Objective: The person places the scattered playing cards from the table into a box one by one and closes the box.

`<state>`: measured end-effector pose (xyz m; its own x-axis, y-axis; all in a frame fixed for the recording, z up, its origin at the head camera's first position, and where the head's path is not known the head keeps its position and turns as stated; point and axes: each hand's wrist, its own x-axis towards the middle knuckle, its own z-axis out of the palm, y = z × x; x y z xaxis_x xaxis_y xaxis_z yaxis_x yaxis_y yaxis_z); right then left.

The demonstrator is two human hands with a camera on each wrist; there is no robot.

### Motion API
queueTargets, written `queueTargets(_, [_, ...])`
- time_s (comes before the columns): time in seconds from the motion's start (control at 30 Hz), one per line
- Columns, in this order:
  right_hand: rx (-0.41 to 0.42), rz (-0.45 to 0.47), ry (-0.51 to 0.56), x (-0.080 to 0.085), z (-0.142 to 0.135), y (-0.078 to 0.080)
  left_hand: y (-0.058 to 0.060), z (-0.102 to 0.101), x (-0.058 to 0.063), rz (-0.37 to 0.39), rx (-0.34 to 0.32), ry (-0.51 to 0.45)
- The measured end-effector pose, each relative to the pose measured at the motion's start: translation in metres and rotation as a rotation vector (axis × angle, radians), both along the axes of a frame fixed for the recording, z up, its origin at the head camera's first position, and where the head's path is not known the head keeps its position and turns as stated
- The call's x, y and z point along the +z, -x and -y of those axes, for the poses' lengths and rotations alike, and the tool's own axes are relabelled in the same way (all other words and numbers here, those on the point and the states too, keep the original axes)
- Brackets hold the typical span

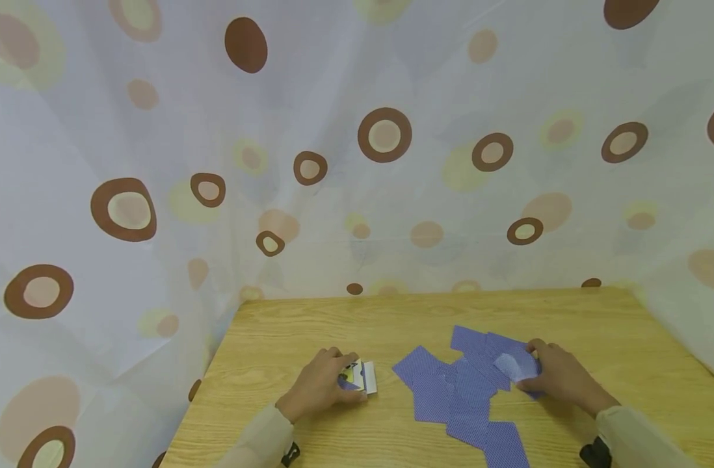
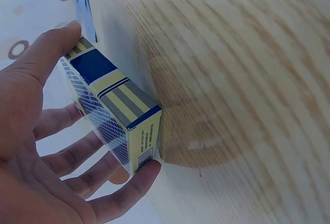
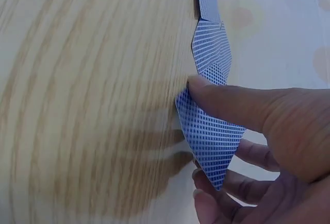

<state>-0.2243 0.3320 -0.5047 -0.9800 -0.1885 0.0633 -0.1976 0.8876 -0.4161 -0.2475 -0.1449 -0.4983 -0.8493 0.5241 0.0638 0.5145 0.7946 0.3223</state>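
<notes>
My left hand (image 1: 320, 385) holds a small playing card box (image 2: 105, 82) between thumb and fingers, at the left of the table. In the head view the box's white flap (image 1: 370, 377) sticks out to the right. Blue-backed playing cards (image 1: 465, 390) lie spread and overlapping in the middle, backs up. At their right end, my right hand (image 1: 564, 377) grips a playing card (image 3: 211, 134), thumb on its near edge and fingers at its far side. Whether more cards lie under that one cannot be seen.
The wooden table (image 1: 292, 325) has a light grain. A white curtain (image 1: 333, 84) with brown and beige dots hangs behind it and along both sides. One card (image 1: 505, 445) at the front of the spread reaches the picture's lower edge.
</notes>
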Motion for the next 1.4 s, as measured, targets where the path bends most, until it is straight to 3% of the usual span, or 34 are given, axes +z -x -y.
queueTargets(0.23, [0.032,-0.064,-0.028,0.002,0.009,-0.004,-0.002,-0.002,0.001,-0.012,-0.004,-0.009])
queueTargets(0.53, [0.05,0.073,0.033,0.007,0.017,-0.011,-0.003,-0.002,0.001,-0.026,-0.015,-0.036])
queueTargets(1.4, [0.103,0.15,-0.047,0.008,0.008,-0.013,-0.006,-0.003,0.0,-0.022,0.0,-0.039])
